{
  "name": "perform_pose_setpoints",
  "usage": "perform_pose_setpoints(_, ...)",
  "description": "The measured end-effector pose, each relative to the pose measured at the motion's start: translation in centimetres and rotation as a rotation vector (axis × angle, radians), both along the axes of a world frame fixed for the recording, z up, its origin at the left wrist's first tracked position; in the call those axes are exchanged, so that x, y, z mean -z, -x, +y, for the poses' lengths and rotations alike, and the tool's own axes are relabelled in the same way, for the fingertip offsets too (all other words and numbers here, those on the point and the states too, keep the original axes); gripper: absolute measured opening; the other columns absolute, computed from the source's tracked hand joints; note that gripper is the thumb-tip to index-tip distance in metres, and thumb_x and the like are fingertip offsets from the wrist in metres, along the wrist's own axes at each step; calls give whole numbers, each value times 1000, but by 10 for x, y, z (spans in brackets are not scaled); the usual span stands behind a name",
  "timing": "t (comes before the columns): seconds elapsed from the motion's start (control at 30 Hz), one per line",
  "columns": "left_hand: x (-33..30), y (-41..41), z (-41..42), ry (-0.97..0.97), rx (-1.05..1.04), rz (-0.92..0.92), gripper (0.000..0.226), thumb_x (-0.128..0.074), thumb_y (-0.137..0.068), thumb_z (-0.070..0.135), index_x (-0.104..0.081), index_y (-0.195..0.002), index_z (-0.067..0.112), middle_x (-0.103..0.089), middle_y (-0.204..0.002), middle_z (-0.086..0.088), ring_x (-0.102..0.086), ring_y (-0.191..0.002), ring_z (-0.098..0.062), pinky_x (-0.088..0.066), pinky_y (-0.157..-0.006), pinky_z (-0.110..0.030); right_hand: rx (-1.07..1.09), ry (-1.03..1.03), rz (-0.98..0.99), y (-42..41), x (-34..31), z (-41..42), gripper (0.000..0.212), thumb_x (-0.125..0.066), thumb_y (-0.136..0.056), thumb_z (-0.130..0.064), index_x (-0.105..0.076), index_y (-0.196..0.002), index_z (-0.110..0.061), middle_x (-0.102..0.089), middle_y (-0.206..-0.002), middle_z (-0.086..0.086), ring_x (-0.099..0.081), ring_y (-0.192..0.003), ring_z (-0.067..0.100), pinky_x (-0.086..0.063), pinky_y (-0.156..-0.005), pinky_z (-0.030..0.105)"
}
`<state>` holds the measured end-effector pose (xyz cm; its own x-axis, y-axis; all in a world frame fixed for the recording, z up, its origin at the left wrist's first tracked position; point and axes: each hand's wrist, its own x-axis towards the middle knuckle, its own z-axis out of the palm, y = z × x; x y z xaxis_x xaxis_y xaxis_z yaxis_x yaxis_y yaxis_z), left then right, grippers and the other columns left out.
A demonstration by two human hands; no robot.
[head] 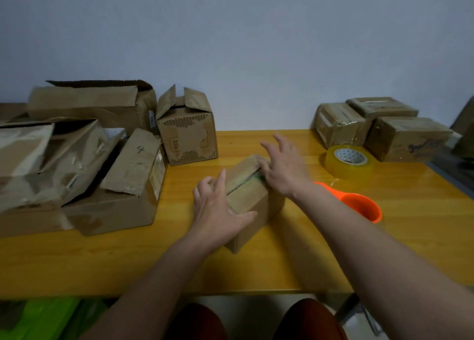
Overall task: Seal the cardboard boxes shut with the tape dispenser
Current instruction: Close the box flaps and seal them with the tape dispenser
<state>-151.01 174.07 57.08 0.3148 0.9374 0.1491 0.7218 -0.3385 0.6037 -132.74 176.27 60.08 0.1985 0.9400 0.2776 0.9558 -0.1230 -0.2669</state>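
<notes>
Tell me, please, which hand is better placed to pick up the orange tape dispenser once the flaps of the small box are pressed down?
The right hand, probably. The orange tape dispenser lies on the table just right of the small box, beside the right forearm. The left hand rests on the box's left side and would have to cross over.

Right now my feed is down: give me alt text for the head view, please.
Two bare hands fold the flaps of a small cardboard box at the middle of a yellow wooden table: the left hand on its near left corner, the right hand pressing the far flap. An orange tape dispenser and a tape roll lie untouched to the right, open boxes left, taped boxes far right.
</notes>
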Motion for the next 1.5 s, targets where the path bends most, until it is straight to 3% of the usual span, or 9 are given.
perform_pose_setpoints(0.13,5,16,2,-12,98,-21,116,-72,-61,63,-3,-151,39,-19,-126,11,-20,-125,-16,-30,-102,-33,-60,317,82,12,-5,10,57,-29,-95,-60,-33,-145,-33,-39,-148,5,-39,-134,28,-34,-104,42)
perform_pose_setpoints(0.47,12,37,0,293,61,-436,126,-85,-53,54,-4,-149,44,-29,-148,10,-37,-130,-16,-41,-102,-35,85,-63,1074,-1,29,-65,31,-46,-98,-38,-69,-96,-17,-67,-100,-3,-57,-89,8,-43,-77,22)
perform_pose_setpoints(0.6,-2,41,-5,402,75,-334,73,-66,-77,55,-42,-140,26,-55,-131,6,-54,-91,3,-45,-68,-10,24,115,884,3,7,-80,35,-52,-95,-39,-64,-117,-14,-63,-111,0,-57,-95,12,-43,-76,22)
perform_pose_setpoints(0.73,-39,22,7,297,17,-324,38,-60,-86,53,-60,-109,24,-63,-98,10,-60,-85,-8,-51,-66,-20,13,77,881,-7,-34,-81,34,-57,-92,-41,-61,-113,-14,-59,-103,-2,-55,-84,10,-42,-65,20)
perform_pose_setpoints(0.83,-83,-6,30,213,73,-433,46,-63,-83,54,-63,-115,21,-65,-112,2,-63,-98,-17,-55,-84,-37,31,-94,876,-37,-73,-70,41,-62,-89,-41,-59,-114,-8,-63,-106,4,-58,-89,17,-48,-78,31)
perform_pose_setpoints(1.0,-109,-63,87,119,97,-573,51,-70,-84,41,-52,-127,22,-58,-117,10,-57,-101,-6,-40,-66,-13,-31,-229,1011,-91,-93,-41,39,-76,-80,-24,-61,-108,-2,-66,-98,13,-62,-87,17,-52,-74,40)
perform_pose_setpoints(1.1,-83,-98,128,250,120,-678,57,-73,-84,21,-38,-129,19,-54,-125,5,-55,-103,-6,-44,-75,-18,36,-291,1010,-113,-73,-12,91,-83,-71,-17,-29,-144,-12,-46,-135,12,-49,-122,21,-47,-98,42)
perform_pose_setpoints(1.37,-13,-189,218,648,41,-864,57,-53,-98,10,-27,-149,17,-39,-145,-6,-45,-131,-26,-46,-103,-37,278,209,553,-163,-3,85,94,-69,-71,-64,-24,-146,-28,-27,-145,13,-27,-135,35,-31,-109,49)
perform_pose_setpoints(1.5,11,-205,203,487,67,-700,66,-57,-95,30,-20,-149,39,-36,-149,-3,-45,-127,-19,-55,-85,-32,120,144,427,-169,1,92,89,-63,-75,-65,-15,-146,-44,-13,-155,2,-15,-141,23,-26,-110,42)
